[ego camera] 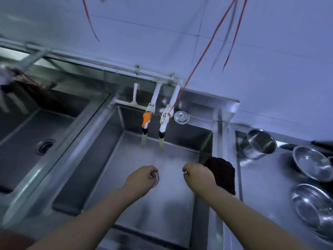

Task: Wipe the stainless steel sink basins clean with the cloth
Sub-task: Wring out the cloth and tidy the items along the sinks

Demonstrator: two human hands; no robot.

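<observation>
Over the right sink basin [137, 177] both hands reach in from the near edge. The left hand [142, 175] hangs above the drain, fingers curled in on themselves, gripping nothing visible. The right hand [196, 175] is curled beside the dark cloth [222, 171], which drapes over the basin's right rim; whether the fingers pinch it I cannot tell. Two taps [155, 123] with hose ends hang over the basin's far wall, a small lid [181, 117] beside them. On the counter to the right stand a steel pot [257, 144] and two steel bowls [312, 164]. The left basin [27, 138] lies beyond the divider.
</observation>
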